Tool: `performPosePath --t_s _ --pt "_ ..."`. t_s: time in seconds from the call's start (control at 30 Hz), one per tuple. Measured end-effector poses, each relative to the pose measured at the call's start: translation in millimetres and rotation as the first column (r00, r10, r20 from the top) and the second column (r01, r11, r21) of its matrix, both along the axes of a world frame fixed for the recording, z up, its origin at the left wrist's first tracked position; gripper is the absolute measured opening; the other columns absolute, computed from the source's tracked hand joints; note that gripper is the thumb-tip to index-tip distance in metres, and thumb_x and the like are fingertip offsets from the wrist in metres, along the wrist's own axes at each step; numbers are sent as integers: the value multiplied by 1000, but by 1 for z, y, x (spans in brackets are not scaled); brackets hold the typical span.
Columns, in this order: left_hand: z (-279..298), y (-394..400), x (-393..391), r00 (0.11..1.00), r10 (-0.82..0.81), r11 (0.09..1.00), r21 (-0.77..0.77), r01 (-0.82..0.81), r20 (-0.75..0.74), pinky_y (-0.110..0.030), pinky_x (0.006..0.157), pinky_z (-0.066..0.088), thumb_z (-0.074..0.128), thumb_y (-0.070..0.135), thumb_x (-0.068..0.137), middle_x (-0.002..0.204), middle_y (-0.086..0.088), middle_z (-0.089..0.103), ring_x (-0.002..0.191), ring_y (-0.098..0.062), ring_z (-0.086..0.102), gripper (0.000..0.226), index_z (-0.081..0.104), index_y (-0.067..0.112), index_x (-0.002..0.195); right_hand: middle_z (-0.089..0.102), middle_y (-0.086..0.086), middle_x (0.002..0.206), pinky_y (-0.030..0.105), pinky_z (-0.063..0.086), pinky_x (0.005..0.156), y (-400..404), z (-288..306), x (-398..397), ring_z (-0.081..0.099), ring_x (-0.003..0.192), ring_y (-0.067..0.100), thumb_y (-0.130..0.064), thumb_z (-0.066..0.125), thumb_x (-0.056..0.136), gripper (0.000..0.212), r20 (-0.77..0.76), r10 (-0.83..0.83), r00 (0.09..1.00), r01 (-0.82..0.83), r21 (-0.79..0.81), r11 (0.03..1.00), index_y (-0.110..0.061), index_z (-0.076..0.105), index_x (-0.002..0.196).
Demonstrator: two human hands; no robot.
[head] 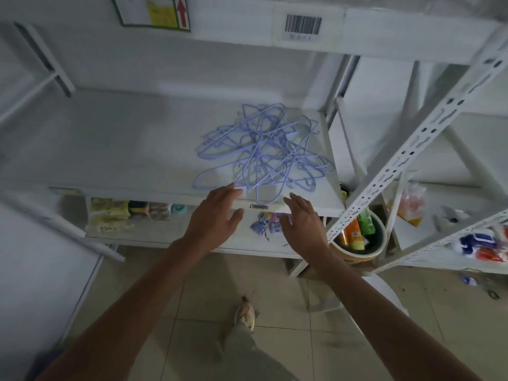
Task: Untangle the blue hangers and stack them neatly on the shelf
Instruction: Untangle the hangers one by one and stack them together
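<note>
A tangled heap of thin blue hangers (264,149) lies on the right part of a white shelf (123,149). Some hanger loops reach past the shelf's front edge. My left hand (214,215) hovers just below that front edge, fingers spread, its fingertips at the nearest loop of the heap. My right hand (302,221) is open too, a little to the right and slightly lower, its fingertips close to the edge and holding nothing.
A perforated white upright (406,160) slants across on the right. The lower shelf (170,235) holds yellow packets and small purple sachets. A bucket with bottles (360,237) stands on the floor beside it. An upper shelf with a barcode label (302,24) overhangs.
</note>
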State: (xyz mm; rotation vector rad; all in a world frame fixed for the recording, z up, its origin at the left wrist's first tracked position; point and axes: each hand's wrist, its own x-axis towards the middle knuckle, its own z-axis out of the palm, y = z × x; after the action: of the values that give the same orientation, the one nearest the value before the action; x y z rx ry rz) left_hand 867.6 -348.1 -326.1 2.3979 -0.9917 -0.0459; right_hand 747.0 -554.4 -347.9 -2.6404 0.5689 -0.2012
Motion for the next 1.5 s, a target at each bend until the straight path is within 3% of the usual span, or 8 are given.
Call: performPosePath --t_s 0.2,0.6,0.8,0.9,1.1,1.23,1.43,1.5 --pt "-10 -25 62 998 -63 988 140 64 -12 -43 107 46 60 30 98 160 -2 40 145 -22 40 49 50 18 145 51 8 152 40 41 111 -23 -7 81 41 144 26 -22 53 100 47 20 -89 996 87 105 991 -12 54 146" --pt "-53 -108 202 1000 15 895 447 -10 -8 -47 100 45 55 26 96 145 -14 52 132 -35 48 57 38 8 148 66 10 126 42 42 100 -18 -32 173 58 120 34 -29 55 97 39 -13 -57 998 57 16 998 -11 60 132" --pt "-72 -119 214 990 142 957 259 -132 -20 -45 85 51 52 26 99 114 -11 69 109 -34 64 24 60 20 121 75 13 100 46 37 98 -11 -37 208 65 107 32 -67 50 89 61 -192 -236 952 217 -119 969 -12 61 114" --pt "-80 -103 218 986 163 961 222 -166 32 -38 68 47 50 28 101 98 -5 73 96 -30 69 13 62 22 101 74 10 92 50 33 104 -11 -34 216 67 100 30 -54 57 84 45 -221 -292 931 273 -110 956 -14 64 103" --pt "-73 -70 231 965 260 953 158 -260 22 -39 68 47 53 24 100 94 -5 73 94 -33 67 11 62 21 94 73 13 78 50 26 118 -15 -34 219 71 87 33 -34 52 83 25 -142 -289 947 292 -4 956 -15 62 96" --pt "-64 -48 238 960 281 945 174 -278 10 -43 76 54 51 24 100 101 -3 74 99 -33 67 12 62 21 98 74 17 80 49 39 111 -21 -37 217 70 86 37 -27 54 89 26 -52 -293 955 293 1 956 -16 62 112" --pt "-51 -6 238 931 286 935 146 -322 225 -39 61 49 52 24 102 91 -6 69 82 -35 69 13 62 18 98 68 22 65 45 51 88 -38 -36 217 68 68 42 -23 52 99 24 66 -222 973 229 -132 964 -7 66 87" --pt "-49 13 236 904 294 918 170 -358 311 -37 56 45 50 23 104 86 -9 66 73 -36 67 15 61 16 96 64 21 59 46 51 91 -43 -33 215 65 62 42 -19 49 99 25 115 -195 974 208 -117 971 -5 62 83"
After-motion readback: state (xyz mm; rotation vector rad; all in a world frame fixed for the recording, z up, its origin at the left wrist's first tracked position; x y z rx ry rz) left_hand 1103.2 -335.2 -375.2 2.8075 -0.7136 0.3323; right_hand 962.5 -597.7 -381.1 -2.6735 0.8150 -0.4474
